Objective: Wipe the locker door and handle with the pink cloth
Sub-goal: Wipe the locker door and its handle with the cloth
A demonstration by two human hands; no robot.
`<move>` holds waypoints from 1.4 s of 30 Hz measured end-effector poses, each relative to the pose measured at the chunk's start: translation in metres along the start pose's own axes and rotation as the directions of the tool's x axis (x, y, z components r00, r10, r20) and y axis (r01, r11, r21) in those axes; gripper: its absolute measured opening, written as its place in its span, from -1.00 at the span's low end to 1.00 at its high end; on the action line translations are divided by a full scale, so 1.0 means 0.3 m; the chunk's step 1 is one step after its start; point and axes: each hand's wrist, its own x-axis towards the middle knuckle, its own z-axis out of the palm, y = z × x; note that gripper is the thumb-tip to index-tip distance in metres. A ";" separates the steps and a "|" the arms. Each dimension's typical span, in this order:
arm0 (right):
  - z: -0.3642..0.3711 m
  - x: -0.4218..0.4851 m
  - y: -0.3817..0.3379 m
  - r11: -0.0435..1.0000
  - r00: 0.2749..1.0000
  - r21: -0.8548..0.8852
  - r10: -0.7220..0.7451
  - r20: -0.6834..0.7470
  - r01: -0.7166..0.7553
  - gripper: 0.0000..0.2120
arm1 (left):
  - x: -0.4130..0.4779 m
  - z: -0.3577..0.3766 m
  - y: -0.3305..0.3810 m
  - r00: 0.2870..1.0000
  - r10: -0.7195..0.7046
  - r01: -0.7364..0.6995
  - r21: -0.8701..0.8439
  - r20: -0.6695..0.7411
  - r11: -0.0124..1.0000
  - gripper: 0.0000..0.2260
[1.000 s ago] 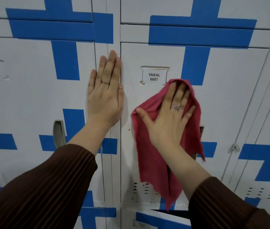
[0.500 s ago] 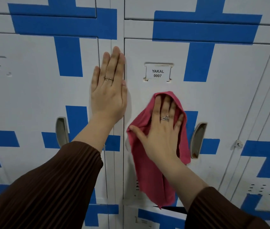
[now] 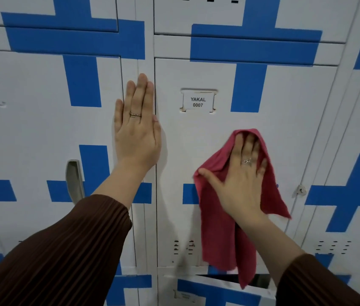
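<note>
The white locker door (image 3: pixel 196 133) with blue cross stripes carries a label (image 3: pixel 197 102) reading YAKAL 0007. My right hand (image 3: pixel 240 188) presses the pink cloth (image 3: pixel 218 228) flat against this door, fingers straight and spread. The cloth's top edge folds over my fingertips and its lower part hangs loose. Hand and cloth hide the door's handle. My left hand (image 3: pixel 136 138) rests flat, fingers together, on the upright strip between this door and the locker to its left.
The left neighbouring locker has a grey recessed handle (image 3: pixel 74 181). A small metal hasp (image 3: pixel 300 190) sits at the right edge of door 0007. Below it, a lower locker door (image 3: pixel 218 290) stands slightly ajar, and more lockers continue to the right.
My right hand has slid the pink cloth to the right, so it now covers the handle that was visible half a second ago. My left hand has stayed in place.
</note>
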 end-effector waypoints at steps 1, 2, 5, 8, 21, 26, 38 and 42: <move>-0.015 0.025 0.002 0.998 0.998 0.030 0.052 -0.024 -0.051 0.00 | -0.001 0.001 -0.001 1.000 0.003 -0.003 0.002 0.001 1.000 -0.49; -0.032 0.061 -0.004 0.990 0.991 0.080 0.123 -0.059 -0.118 0.01 | -0.001 0.002 -0.001 1.000 0.004 -0.004 0.004 -0.002 1.000 -0.49; -0.047 0.128 -0.063 0.965 0.964 0.125 0.244 -0.109 -0.230 0.02 | -0.003 0.002 0.003 1.000 -0.004 0.004 0.003 -0.010 1.000 -0.48; 0.015 0.051 -0.135 0.997 0.996 0.022 0.079 -0.046 -0.078 0.01 | -0.004 0.001 0.003 1.000 -0.004 0.004 0.002 -0.014 1.000 -0.49; 0.040 0.011 -0.144 0.994 0.999 0.104 0.042 -0.004 -0.041 0.03 | -0.005 0.004 0.001 1.000 0.008 -0.007 0.009 -0.027 1.000 -0.50; 0.041 -0.060 -0.090 0.987 0.990 0.162 -0.038 0.133 0.016 0.00 | -0.003 0.000 0.000 1.000 0.004 -0.003 0.007 -0.022 1.000 -0.50; 0.075 -0.092 -0.115 0.974 0.967 0.204 -0.139 0.215 0.094 -0.03 | -0.003 0.004 -0.005 1.000 0.013 -0.012 0.026 -0.027 1.000 -0.50; 0.049 0.010 -0.167 0.979 0.998 0.195 0.055 0.011 -0.056 0.01 | -0.004 0.006 -0.004 1.000 0.009 -0.009 0.021 -0.024 1.000 -0.50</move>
